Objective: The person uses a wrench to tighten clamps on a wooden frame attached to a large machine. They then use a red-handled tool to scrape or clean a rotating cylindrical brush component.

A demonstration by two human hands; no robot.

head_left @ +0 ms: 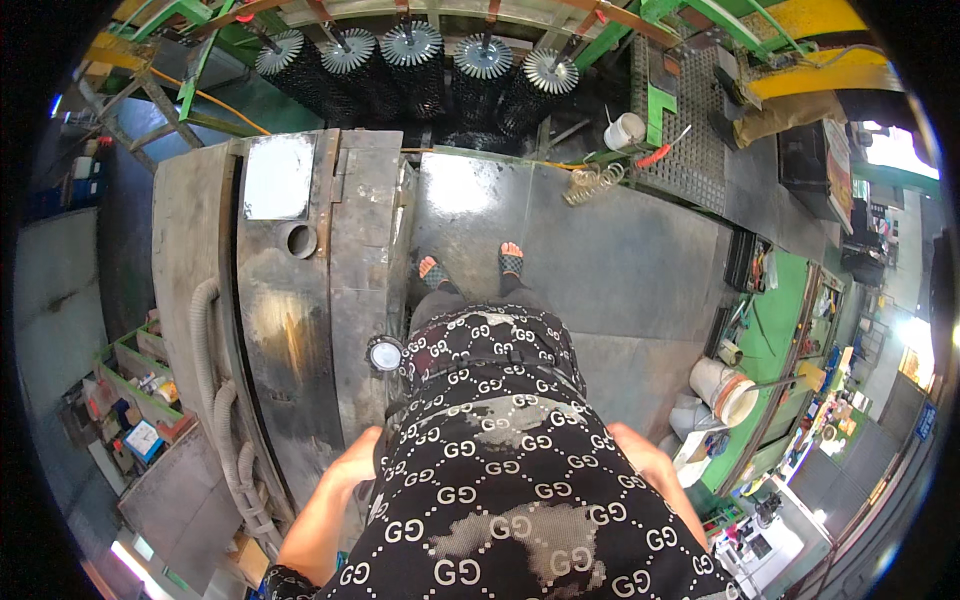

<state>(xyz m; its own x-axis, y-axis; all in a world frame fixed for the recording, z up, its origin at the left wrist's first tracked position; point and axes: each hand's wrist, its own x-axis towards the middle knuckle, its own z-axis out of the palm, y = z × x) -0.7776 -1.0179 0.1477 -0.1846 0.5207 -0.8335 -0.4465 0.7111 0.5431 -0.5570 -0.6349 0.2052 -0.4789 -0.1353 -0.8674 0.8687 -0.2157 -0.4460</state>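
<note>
My left hand (362, 458) is at my left side, beside the edge of a dark metal bench (365, 290). Its fingers are hidden behind my patterned black shirt (490, 470). On the other side, my right hand (645, 455) is against my hip, and the shirt covers its fingers too. Whether either hand holds anything cannot be seen. A round gauge-like thing with a white face (385, 353) sits at the bench edge, ahead of my left hand. Nearest to my right hand is a dirty white bucket (708, 385), tipped toward the right.
Several upright bundles of dark pieces under toothed metal discs (411, 45) stand ahead. Grey corrugated hoses (205, 330) run along the left. A white pail (625, 131) and a coiled air hose (595, 185) lie near a raised tread-plate step (685, 130). Sandalled feet stand on metal flooring (620, 260).
</note>
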